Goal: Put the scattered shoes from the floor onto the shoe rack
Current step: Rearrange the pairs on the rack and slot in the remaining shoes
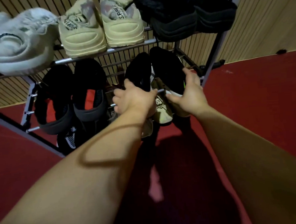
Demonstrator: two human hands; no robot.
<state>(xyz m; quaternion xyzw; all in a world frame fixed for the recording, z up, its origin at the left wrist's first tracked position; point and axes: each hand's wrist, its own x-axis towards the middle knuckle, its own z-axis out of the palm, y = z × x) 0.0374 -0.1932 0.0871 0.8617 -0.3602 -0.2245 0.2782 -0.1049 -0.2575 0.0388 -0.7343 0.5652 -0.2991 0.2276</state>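
At the right end of the middle shelf of the shoe rack (pixel 82 58), two black shoes are side by side with their toes to the wall. The left hand (pixel 136 98) holds the heel of the left black shoe (pixel 138 69), its fingers curled round it. The right hand (pixel 189 94) holds the heel of the right black shoe (pixel 167 66), thumb on top and fingers bent under the pale sole. I cannot tell if the two shoes rest on the bars.

Next to them on the same shelf stands a black pair with red insides (pixel 89 91). Up on the top shelf are a white pair (pixel 18 43), a beige pair (pixel 101 28) and a black fluffy pair (pixel 181 12). Below the hands a beige shoe (pixel 162 109) shows. A black and white shoe (pixel 68 138) lies low on the left. The floor (pixel 254 97) is red.
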